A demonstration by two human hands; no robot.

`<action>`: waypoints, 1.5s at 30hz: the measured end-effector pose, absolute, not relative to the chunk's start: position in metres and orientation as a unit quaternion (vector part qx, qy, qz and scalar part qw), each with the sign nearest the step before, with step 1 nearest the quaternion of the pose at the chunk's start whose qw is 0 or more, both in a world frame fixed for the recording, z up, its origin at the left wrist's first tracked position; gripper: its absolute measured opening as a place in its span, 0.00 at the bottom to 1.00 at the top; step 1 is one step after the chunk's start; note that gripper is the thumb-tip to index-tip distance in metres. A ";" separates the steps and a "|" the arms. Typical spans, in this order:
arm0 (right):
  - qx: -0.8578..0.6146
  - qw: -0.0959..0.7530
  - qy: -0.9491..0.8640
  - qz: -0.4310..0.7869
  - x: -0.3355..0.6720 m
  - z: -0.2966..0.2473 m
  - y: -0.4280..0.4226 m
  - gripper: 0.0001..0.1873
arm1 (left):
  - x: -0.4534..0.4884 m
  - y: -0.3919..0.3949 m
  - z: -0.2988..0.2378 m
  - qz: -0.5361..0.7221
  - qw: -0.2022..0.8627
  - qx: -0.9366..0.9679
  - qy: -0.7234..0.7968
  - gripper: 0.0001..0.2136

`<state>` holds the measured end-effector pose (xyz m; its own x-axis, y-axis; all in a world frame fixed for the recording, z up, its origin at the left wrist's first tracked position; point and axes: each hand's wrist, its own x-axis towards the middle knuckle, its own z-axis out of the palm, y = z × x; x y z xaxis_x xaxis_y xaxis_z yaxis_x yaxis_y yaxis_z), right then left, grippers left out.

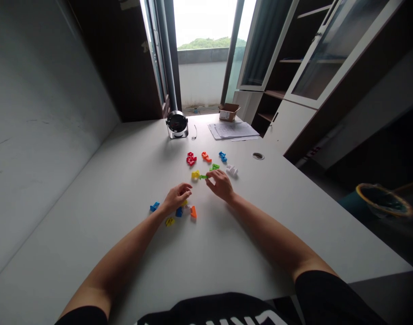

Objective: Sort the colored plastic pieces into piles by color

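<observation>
My right hand [221, 185] pinches a small green plastic piece [203, 177] between thumb and fingertips. Just left of that piece lies a yellow piece [195, 174], and another green piece [214, 167] rests behind my fingers. My left hand [178, 197] hovers over a loose mixed group, its fingers loosely bent and apart, with nothing seen in them. Around and under it are a blue piece [154, 206], a second blue piece [179, 211], a yellow piece [170, 221], an orange piece [193, 212] and a partly hidden white piece [186, 209].
Farther back sit red pieces [191, 159], orange pieces [206, 156], blue pieces [222, 156] and white pieces [232, 170] in separate clusters. A round black-and-silver device [177, 124], papers [235, 130] and a small cardboard box [229, 112] stand at the table's far end. A cable hole [258, 156] is at right.
</observation>
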<state>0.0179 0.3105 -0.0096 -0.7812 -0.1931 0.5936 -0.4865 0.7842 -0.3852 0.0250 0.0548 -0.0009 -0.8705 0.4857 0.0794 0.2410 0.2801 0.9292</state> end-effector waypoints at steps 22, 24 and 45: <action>0.000 0.287 -0.928 0.238 -0.003 -0.030 0.345 0.11 | 0.033 0.044 0.033 0.337 0.199 0.470 0.791 0.14; -0.001 0.279 -0.929 0.243 -0.004 -0.031 0.347 0.11 | 0.034 0.045 0.034 0.331 0.197 0.470 0.794 0.13; 0.013 0.311 -0.911 0.272 -0.003 -0.027 0.340 0.07 | 0.030 0.052 0.017 0.356 0.145 0.425 0.820 0.07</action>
